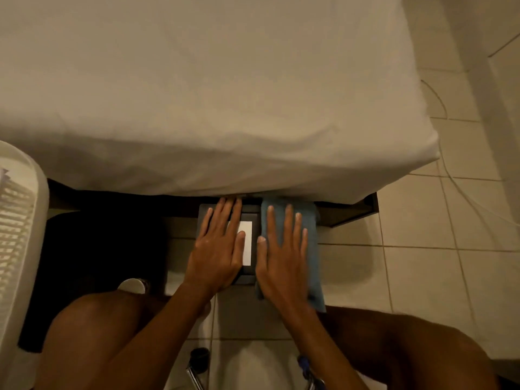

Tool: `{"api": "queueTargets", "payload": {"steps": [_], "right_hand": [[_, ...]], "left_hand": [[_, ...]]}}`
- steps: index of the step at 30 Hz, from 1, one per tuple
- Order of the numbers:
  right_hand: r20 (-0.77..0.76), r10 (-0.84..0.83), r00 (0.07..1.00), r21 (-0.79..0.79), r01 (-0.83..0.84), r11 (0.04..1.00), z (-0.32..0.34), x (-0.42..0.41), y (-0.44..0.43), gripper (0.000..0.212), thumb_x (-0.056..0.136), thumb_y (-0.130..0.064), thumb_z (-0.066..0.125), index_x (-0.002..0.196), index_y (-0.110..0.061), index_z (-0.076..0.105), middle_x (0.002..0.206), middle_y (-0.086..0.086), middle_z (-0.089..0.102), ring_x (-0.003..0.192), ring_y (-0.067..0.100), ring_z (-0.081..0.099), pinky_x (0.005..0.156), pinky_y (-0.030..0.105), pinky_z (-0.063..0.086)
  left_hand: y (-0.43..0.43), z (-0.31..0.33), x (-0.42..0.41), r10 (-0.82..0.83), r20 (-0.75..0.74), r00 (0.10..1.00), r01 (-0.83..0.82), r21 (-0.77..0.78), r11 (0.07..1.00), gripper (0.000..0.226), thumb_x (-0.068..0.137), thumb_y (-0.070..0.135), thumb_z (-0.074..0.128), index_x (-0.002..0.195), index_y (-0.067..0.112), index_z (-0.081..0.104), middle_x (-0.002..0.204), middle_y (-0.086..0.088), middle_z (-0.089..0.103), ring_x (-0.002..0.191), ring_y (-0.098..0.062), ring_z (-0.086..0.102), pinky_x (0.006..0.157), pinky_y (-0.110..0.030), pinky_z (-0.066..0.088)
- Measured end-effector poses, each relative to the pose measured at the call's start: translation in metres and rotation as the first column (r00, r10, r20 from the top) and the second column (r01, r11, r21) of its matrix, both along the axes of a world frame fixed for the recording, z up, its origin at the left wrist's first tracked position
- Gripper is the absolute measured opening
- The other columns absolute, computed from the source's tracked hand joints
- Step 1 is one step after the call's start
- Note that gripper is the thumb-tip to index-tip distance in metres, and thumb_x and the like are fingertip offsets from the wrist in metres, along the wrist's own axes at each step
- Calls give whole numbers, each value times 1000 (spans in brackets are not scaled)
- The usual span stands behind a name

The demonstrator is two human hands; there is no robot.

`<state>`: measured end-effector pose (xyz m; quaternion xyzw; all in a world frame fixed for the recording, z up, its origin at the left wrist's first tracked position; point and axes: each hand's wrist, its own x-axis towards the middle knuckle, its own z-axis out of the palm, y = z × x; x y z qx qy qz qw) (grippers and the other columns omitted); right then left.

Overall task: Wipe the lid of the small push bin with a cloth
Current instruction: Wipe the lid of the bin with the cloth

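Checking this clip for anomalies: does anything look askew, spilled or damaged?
Nothing stands out. The left hand steadies the bin lid, the right hand presses the blue cloth flat on it. No spill or damage shows.

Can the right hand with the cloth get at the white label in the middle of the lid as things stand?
Probably yes: the label lies bare just beside the right hand and cloth; only the left hand's thumb overlaps its edge.

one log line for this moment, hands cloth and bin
left hand: flat on dark bin lid, steadying | right hand: flat on blue cloth, lid's right side | stage: wiping
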<state>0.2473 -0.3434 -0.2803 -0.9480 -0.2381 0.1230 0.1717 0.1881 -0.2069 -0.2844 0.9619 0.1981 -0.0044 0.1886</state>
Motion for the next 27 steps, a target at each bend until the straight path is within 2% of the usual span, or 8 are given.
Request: {"api": "queueTargets", "payload": {"steps": [3,6,9,15,19,24,27], "right_hand": [[-43,6,999,44,-4,999,7,16,3,62,102,-48,11,161,-34,-1,169,2,-13,155,18,-18,126,44,-7],[-41,-18,999,124,23,992,10,14,-1,61,103,-47,15,161,-33,6,170,0,-6,156,18,-15,127,42,-7],[47,-10,999,50,8,999,2,32,1,61,105,-45,19,162,-28,6,171,1,-4,157,20,-12,127,44,-3],[-1,76,997,23,-76,997,4,4,-24,63,104,-49,18,161,-33,-3,169,-3,-15,155,18,-17,127,44,-4],[66,-115,991,-11,116,993,1,30,4,63,104,-48,18,162,-26,6,170,6,-2,157,25,-9,127,50,5],[36,29,999,12,-29,1000,1,-18,-15,62,104,-48,17,162,-31,3,170,0,-10,157,22,-12,126,46,-3],[40,-23,999,7,23,1000,-2,-4,-10,63,102,-49,18,161,-33,2,170,0,-10,156,20,-14,126,45,-4]], "left_hand": [[0,-1,0,1,-4,1000,-1,33,999,61,104,37,22,159,18,2,168,-1,4,155,-10,-4,127,-34,1],[0,0,-1,5,4,1000,-5,20,1000,62,104,37,23,159,18,3,168,-1,4,155,-10,-3,127,-35,2],[-1,-1,0,3,13,1000,-3,13,1000,62,104,37,24,159,18,3,168,0,5,155,-10,-3,127,-35,3],[-1,-2,-1,6,14,1000,-6,5,1000,62,103,37,24,159,18,6,168,-2,9,155,-12,1,127,-36,5],[-1,-2,2,0,28,1000,-1,22,1000,61,103,37,23,159,17,8,167,-3,11,155,-14,3,127,-36,6],[0,-4,-1,-4,14,1000,4,-5,1000,61,103,38,22,159,18,9,167,-2,11,155,-13,3,126,-37,5],[0,-4,1,-10,25,1000,11,-6,1000,62,103,40,19,159,18,9,167,-2,11,155,-14,4,126,-38,6]]}}
